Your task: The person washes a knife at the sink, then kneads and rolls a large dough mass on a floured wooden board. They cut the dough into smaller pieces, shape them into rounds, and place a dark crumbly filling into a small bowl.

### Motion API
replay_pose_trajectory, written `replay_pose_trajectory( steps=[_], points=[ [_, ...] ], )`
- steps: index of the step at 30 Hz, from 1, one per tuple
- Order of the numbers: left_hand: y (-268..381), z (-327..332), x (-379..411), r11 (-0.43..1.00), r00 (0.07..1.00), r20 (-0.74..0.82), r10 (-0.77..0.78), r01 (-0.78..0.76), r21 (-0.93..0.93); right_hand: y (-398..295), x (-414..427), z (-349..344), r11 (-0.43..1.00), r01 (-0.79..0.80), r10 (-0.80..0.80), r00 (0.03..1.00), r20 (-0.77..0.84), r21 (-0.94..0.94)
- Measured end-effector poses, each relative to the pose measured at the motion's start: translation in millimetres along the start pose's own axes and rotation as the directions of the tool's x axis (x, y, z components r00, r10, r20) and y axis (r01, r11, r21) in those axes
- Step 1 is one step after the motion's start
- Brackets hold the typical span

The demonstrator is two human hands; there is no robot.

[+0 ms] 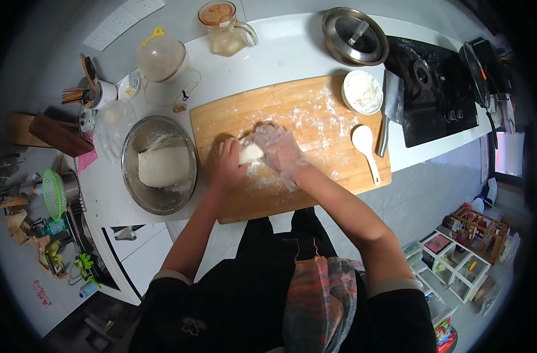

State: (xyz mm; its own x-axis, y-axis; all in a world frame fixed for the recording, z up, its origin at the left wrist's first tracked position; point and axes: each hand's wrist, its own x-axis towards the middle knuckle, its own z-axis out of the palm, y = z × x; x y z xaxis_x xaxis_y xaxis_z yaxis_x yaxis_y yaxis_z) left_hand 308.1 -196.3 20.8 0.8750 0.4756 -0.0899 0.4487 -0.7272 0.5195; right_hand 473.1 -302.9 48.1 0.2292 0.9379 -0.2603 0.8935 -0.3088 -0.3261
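A small white lump of dough (251, 153) lies on the flour-dusted wooden board (290, 194) between my two hands. My left hand (228, 163), bare, rests with its fingers against the lump's left side. On the other side my right hand (279, 148), in a clear plastic glove, touches the lump; its fingers are blurred and partly hidden. A larger piece of dough (166, 167) sits in the metal bowl (129, 187) left of the board. At the board's upper right are a white bowl of flour (362, 92) and a white rice paddle (364, 143).
A cleaver (393, 99) lies along the board's right edge, beside the black cooktop (427, 114). Behind the board stand a lidded metal pot (354, 37) and a glass pitcher (226, 37). A utensil holder (105, 93) and plastic bag (114, 123) are at left.
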Motion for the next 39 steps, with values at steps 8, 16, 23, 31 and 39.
replay_pose_trajectory(
  steps=[8,16,23,31,39],
  points=[
    [87,64,-27,0.966,0.965,-0.073,0.253,-0.248,0.07,85,-78,13,0.999,-0.018,0.027,0.949,-0.315,0.029],
    [45,38,53,0.987,0.994,-0.065,0.09,-0.098,-0.124,79,-39,-5,0.961,-0.175,0.218,0.956,-0.197,0.213],
    [24,-20,44,0.442,0.907,0.388,-0.16,0.418,-0.794,113,-73,-25,0.368,-0.058,0.185,0.983,-0.011,0.928],
    [-7,7,46,0.892,0.95,0.017,-0.312,0.299,-0.338,105,-53,-40,0.708,-0.383,0.573,0.803,-0.164,0.594],
    [55,14,44,0.979,0.999,-0.013,0.041,-0.043,-0.199,102,-73,-17,0.417,-0.076,0.542,0.821,-0.18,0.906]
  ],
)
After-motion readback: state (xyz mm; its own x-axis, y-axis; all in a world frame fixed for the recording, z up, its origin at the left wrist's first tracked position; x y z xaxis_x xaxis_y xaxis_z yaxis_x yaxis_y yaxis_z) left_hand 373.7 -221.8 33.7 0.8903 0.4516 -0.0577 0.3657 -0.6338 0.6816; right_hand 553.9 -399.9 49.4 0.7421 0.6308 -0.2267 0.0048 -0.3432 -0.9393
